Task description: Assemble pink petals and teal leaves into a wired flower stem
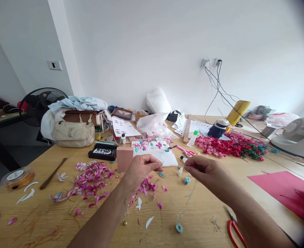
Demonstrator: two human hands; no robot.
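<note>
Two pinching hands (141,169) (205,168), pink petals (96,179), round label (15,175) unreadable

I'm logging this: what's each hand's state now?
Left hand: pinched closed; anything held is too small to tell.
Right hand: pinched closed; anything held is unclear.

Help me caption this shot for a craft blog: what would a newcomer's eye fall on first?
Probably the left hand and right hand, raised apart over the middle of the table, each in a pinch. Next, the loose magenta petals heaped left of centre, and the bright red and pink flower bunch towards the back right.
</note>
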